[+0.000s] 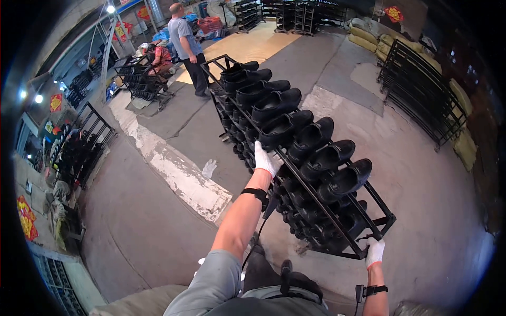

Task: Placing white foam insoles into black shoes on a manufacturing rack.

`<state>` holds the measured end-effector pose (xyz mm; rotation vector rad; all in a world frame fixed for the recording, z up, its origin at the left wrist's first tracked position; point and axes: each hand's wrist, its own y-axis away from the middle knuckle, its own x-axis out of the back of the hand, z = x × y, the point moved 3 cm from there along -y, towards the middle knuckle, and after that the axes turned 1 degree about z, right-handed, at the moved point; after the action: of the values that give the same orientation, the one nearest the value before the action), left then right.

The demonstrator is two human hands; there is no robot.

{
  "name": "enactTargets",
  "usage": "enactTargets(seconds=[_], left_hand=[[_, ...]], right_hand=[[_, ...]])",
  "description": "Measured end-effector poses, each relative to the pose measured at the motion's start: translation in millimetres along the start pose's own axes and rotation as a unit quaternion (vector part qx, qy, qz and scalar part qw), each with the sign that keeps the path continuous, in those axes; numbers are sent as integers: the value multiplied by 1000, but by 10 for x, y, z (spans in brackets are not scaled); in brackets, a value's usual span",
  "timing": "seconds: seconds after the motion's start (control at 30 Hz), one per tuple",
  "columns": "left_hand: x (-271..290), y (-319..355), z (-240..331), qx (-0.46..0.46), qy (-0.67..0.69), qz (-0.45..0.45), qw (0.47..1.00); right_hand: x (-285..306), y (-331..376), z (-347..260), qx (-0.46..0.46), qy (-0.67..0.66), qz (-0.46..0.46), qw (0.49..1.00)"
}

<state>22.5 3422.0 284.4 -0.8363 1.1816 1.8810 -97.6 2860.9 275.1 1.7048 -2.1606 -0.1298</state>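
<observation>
Loaded black metal shoe rack, angled across the floor right in front of the wearer, near corner to the wearer's right, far end pointing up-left. Right hand, white glove, curled around the frame at the near corner. Left hand, also gloved, lies against the long side rail partway along; fingers partly hidden, can't tell if they wrap it.

Risks, my read. Top-row black shoes sit in the open, nothing seen strapping them; a jolt or tilt could tip some off, likeliest the nearest shoe by the end bar. Both hands are toward the near half, so the far end could swing wide if one side gets more force. Standing co-worker in a grey T-shirt shows close beside that end; real gap hard to judge, but a swing could bump them.

Floor: worn pale strip and loose scrap to the left could catch the rack's base or a foot. Can't see whether there are wheels. Black cable hangs below the left wrist near the legs; could snag on the frame. Stacked frames stand off right, well apart.
</observation>
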Motion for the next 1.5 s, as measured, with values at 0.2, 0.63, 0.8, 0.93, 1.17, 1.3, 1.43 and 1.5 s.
enactTargets(seconds=[0.2, 0.63, 0.8, 0.93, 1.17, 1.3, 1.43, 1.5], left_hand=[[-107, 406, -801, 3, 3, 3, 1000], [-130, 1587, -2486, 130, 32, -83, 987], [155, 2103, -2878, 151, 3, -35, 988], [239, 2425, -3332, 158, 15, -55, 986], [471, 3230, -3833, 143, -36, 50, 988], [444, 3713, -3944, 131, -76, 90, 984], [485, 4072, -4046, 146, -119, 139, 972], [532, 4186, -4159, 137, -130, 132, 973]], right_hand=[[1268, -22, 367, -33, 15, 31, 999], [4033, -278, 1220, 95, 320, 218, 917], [4559, -288, 1513, 45, 404, 205, 890], [5594, -456, 1801, 48, 427, 205, 880], [6394, -528, 2285, 83, 413, 207, 883], [7191, -188, 2009, 27, 435, 195, 879], [7304, -271, 2015, 4, 432, 182, 883], [7373, -278, 1991, -8, 432, 179, 884]])
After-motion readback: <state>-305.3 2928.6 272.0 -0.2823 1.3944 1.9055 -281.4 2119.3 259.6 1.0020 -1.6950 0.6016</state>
